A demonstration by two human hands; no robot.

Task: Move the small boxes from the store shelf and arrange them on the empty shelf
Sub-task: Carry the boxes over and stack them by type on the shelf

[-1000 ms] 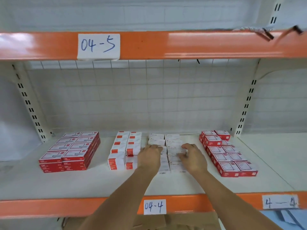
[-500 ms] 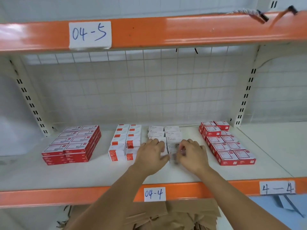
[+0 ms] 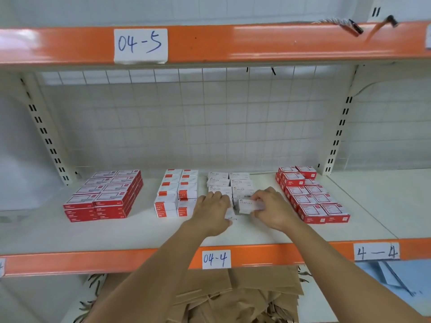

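Small white staple boxes (image 3: 229, 183) lie in two rows on the white shelf (image 3: 140, 231) labelled 04-4. My right hand (image 3: 271, 208) grips a small stack of white staple boxes (image 3: 248, 206) at the front of those rows, tilted slightly off the shelf. My left hand (image 3: 213, 213) lies curled over the front boxes of the left row, hiding them; whether it grips one I cannot tell.
Red boxes (image 3: 105, 197) are stacked at the left, white-and-red boxes (image 3: 178, 194) left of centre, and red boxes (image 3: 312, 197) at the right. The orange beam (image 3: 256, 43) of shelf 04-5 runs overhead. Brown paper bags (image 3: 233, 297) lie on the shelf below.
Both hands have drawn back from deeper in the white rows to their front end. My right hand has taken hold of a small stack of white boxes and lifted it slightly.
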